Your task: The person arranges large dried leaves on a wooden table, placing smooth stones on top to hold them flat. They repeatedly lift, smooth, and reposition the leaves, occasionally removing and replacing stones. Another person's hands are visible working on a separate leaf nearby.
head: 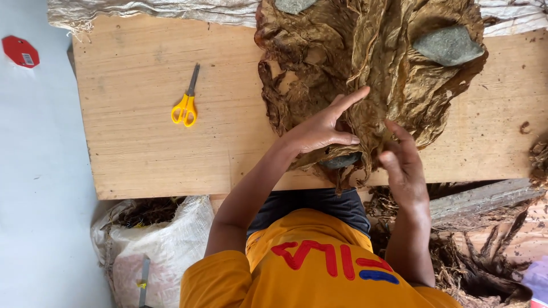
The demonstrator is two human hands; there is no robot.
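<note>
— Where is the work?

— On the wooden board (142, 142). A pile of dried brown leaves (365, 63) lies at twelve o'clock from the person, with a grey stone (448, 45) on it at about two o'clock and a second stone (292, 4) at the far edge. The left hand (319, 131) lies released, its fingers spread flat on the near leaf. The right hand (405, 165) is loosely curled at the leaf's edge at four o'clock from the left. It cannot be told whether it pinches anything.

— And how should such a leaf be handled?

— It looks thin and brittle, so probably gently. The flat palm should press rather than drag, and the other hand should ease the edge outward along the veins, not across them. A third stone (341, 161) just under the left hand seems to pin the near end, and it helps to keep it there.

— Any packages or labels?

— A white woven sack (165, 245) slumps on the floor at seven o'clock, with dark scraps at its mouth. A red octagonal tag (20, 51) with a small white label sits at ten o'clock on the pale surface. Yellow-handled scissors (185, 105) lie on the board at nine o'clock from the pile, well apart from both hands.
</note>
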